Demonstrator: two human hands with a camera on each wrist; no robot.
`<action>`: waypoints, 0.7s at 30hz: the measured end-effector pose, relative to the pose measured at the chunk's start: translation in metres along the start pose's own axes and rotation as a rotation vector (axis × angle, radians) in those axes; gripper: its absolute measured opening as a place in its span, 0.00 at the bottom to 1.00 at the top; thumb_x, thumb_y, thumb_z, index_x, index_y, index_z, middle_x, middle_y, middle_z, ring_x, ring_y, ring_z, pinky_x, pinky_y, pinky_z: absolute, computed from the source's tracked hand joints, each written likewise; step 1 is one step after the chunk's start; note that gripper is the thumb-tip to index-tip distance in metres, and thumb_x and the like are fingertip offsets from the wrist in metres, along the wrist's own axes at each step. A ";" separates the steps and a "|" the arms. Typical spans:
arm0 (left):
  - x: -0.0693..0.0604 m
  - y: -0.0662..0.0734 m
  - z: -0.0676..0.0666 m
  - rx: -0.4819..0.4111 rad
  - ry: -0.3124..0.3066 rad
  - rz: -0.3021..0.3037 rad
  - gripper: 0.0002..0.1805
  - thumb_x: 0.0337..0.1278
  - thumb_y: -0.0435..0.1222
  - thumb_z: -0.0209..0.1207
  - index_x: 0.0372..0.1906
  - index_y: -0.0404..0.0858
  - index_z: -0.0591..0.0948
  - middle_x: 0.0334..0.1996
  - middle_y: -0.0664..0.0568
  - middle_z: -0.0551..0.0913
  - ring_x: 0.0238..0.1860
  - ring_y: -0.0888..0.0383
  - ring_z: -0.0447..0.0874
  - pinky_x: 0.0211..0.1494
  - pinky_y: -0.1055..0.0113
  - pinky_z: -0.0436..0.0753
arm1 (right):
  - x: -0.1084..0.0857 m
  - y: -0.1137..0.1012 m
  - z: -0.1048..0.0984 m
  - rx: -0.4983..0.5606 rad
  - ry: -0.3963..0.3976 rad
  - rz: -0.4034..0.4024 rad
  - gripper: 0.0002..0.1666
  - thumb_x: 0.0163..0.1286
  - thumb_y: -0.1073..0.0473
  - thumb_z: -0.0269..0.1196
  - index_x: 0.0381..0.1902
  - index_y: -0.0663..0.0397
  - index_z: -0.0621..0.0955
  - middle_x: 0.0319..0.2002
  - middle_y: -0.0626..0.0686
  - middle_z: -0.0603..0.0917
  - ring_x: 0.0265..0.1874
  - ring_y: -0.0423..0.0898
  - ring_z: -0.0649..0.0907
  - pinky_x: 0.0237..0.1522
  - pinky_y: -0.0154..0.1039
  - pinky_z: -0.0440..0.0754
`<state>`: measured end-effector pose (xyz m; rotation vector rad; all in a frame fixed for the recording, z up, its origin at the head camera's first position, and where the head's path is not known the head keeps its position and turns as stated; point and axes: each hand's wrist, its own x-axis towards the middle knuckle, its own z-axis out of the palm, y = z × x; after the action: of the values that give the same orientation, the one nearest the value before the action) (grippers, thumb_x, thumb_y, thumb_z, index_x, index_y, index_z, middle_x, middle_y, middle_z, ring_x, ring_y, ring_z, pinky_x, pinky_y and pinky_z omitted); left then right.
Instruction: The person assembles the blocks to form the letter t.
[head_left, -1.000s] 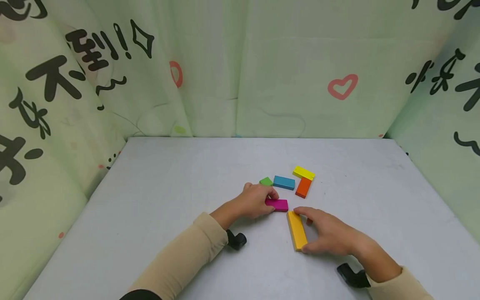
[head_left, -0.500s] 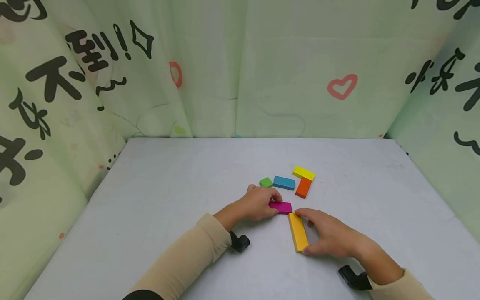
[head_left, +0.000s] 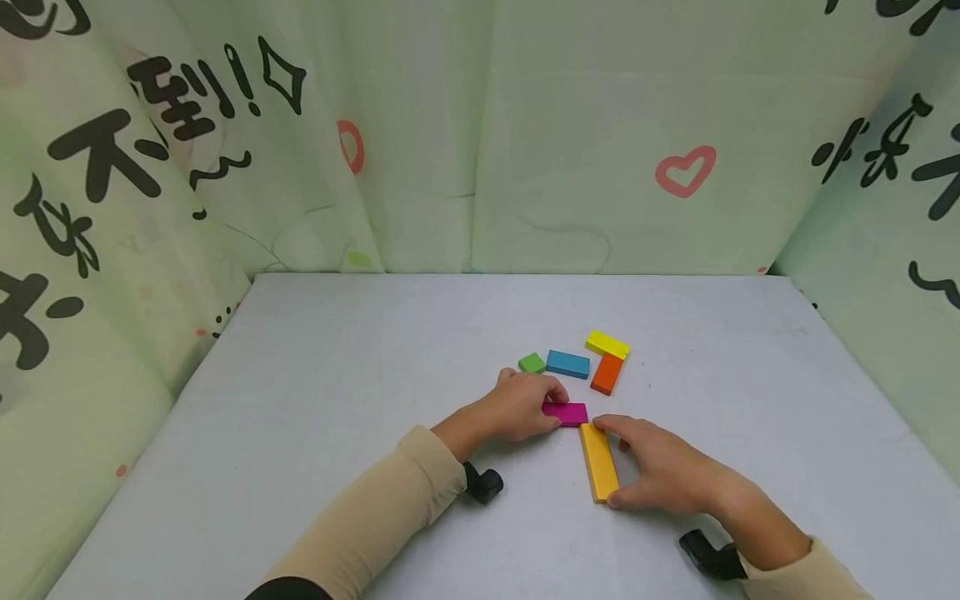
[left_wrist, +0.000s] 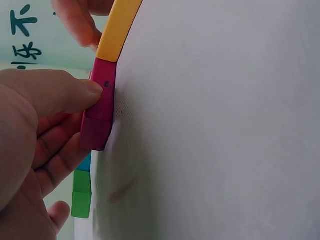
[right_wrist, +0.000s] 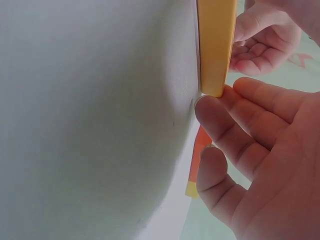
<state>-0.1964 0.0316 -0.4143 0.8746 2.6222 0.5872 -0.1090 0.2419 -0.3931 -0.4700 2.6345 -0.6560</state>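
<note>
My left hand (head_left: pixel 521 406) pinches a magenta block (head_left: pixel 567 415) between thumb and fingers; the left wrist view shows the thumb on the face of the magenta block (left_wrist: pixel 104 107). An orange-yellow block (head_left: pixel 599 464) lies lengthwise toward me, held at its two ends by the thumb and index finger of my right hand (head_left: pixel 667 467). Where the pieces meet, the magenta block's near right corner touches the far end of the orange-yellow block (left_wrist: pixel 120 32). In the right wrist view, fingertips of the right hand (right_wrist: pixel 265 135) bear on one end of the orange-yellow block (right_wrist: pixel 216 47).
Beyond the hands lie a green block (head_left: pixel 532 363), a blue block (head_left: pixel 568 364), an orange-red block (head_left: pixel 607 374) and a bright yellow block (head_left: pixel 608 344). All rest on a white table (head_left: pixel 360 350). A printed pale green curtain (head_left: pixel 570 108) closes off the back and sides.
The left hand has slid the magenta block to the right, up against the orange-yellow block. The right hand and its block have shifted slightly right. The far blocks have stayed put.
</note>
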 end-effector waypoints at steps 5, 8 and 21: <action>0.002 0.000 0.001 0.012 -0.001 0.001 0.15 0.62 0.42 0.68 0.52 0.47 0.83 0.42 0.64 0.82 0.44 0.66 0.74 0.59 0.58 0.63 | 0.000 0.000 0.000 -0.002 0.003 -0.001 0.55 0.49 0.44 0.79 0.70 0.60 0.69 0.61 0.56 0.75 0.50 0.49 0.75 0.56 0.56 0.77; 0.002 0.000 0.001 0.014 -0.002 0.003 0.16 0.61 0.43 0.68 0.52 0.47 0.83 0.42 0.64 0.82 0.44 0.66 0.74 0.58 0.58 0.63 | 0.000 0.000 0.000 -0.005 0.003 -0.001 0.56 0.49 0.43 0.79 0.70 0.60 0.69 0.61 0.56 0.75 0.51 0.50 0.75 0.56 0.57 0.76; 0.001 0.005 0.001 0.026 0.002 0.010 0.16 0.62 0.42 0.68 0.53 0.47 0.83 0.42 0.63 0.82 0.44 0.66 0.74 0.56 0.59 0.64 | -0.001 0.000 0.001 -0.006 0.004 0.010 0.56 0.49 0.42 0.79 0.70 0.61 0.69 0.61 0.57 0.75 0.51 0.50 0.75 0.57 0.57 0.76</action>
<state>-0.1942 0.0361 -0.4131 0.8954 2.6341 0.5579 -0.1081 0.2421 -0.3937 -0.4577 2.6413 -0.6465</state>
